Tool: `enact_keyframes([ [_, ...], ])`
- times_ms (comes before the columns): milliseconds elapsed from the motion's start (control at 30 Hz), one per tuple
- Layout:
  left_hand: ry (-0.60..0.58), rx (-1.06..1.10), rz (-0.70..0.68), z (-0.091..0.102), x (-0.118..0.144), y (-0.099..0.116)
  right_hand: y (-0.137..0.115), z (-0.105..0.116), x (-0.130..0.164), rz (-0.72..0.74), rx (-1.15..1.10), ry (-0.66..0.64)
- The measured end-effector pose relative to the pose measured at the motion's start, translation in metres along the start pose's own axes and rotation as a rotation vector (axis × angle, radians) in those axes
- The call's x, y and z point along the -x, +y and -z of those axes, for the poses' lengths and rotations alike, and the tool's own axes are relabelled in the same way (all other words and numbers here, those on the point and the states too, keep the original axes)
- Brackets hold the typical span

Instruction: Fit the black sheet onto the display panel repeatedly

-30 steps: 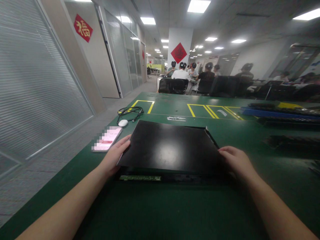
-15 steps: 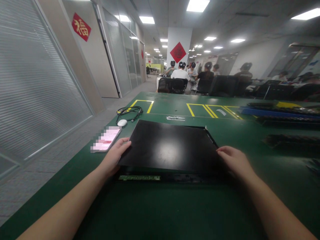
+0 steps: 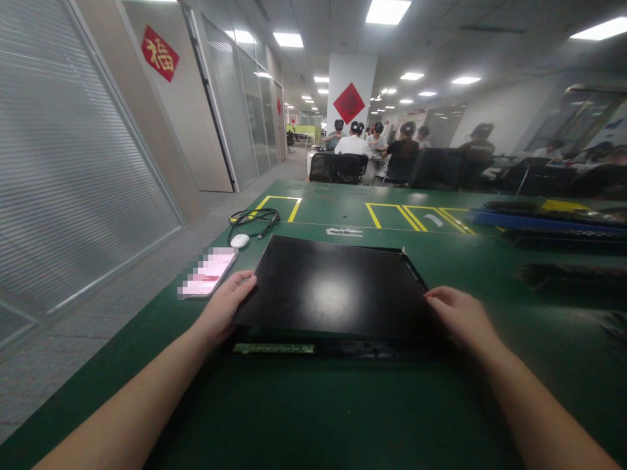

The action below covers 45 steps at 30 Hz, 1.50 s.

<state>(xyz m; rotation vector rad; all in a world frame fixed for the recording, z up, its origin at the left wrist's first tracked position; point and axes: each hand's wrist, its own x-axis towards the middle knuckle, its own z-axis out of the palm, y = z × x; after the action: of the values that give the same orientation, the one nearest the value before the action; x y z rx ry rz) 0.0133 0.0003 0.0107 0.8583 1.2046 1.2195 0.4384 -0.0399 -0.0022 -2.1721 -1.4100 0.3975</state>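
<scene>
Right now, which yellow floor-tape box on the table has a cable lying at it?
The far-left yellow box: the black cable coils at its near-left corner. The right-hand boxes have none.

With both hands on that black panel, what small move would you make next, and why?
Probably lift the near edge slightly with both hands. The left hand and right hand grip opposite sides of the black panel, which lies flat on the green table with a green circuit strip showing under its near edge.

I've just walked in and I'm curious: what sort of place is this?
Probably an electronics assembly workshop inside an office building. A long green workbench carries yellow taped bays, both hands grip a flat black panel, and other people sit working beyond.
</scene>
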Motion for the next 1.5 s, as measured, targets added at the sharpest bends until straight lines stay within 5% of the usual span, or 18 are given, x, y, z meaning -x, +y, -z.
enact_keyframes([
  [1500, 0.022, -0.035, 0.026, -0.0077, 0.0071, 0.0081, 0.0073, 0.0032, -0.0022, 0.050, -0.018, 0.036],
])
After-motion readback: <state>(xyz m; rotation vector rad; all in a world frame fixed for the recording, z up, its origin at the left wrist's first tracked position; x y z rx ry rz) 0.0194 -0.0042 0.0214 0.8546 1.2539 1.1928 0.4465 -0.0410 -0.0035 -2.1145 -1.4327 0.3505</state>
